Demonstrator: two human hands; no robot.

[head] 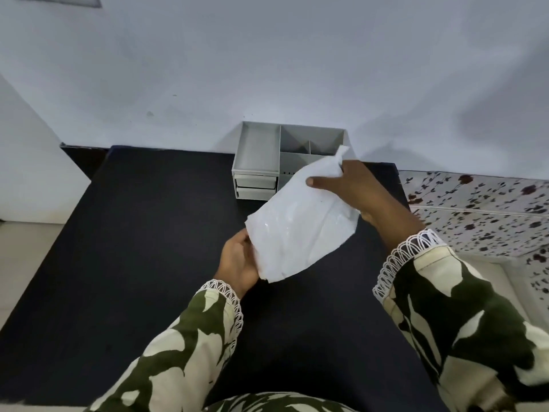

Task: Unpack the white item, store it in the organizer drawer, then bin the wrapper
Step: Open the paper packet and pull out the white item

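A white plastic package (300, 224) is held tilted above the black table (148, 233). My right hand (353, 188) grips its upper twisted end, thumb pressed on the front. Its lower left edge rests in my left hand (237, 260), fingers curled behind it. What is inside the wrapper is hidden. The grey organizer (261, 162) stands at the table's far edge against the wall, with open top compartments and two shut drawers (255, 187) on its front left. The package covers its right front part.
A white wall rises behind the table. To the right lies a white surface with a dark floral print (481, 209). Pale floor shows at the left. My patterned green sleeves fill the bottom of the view.
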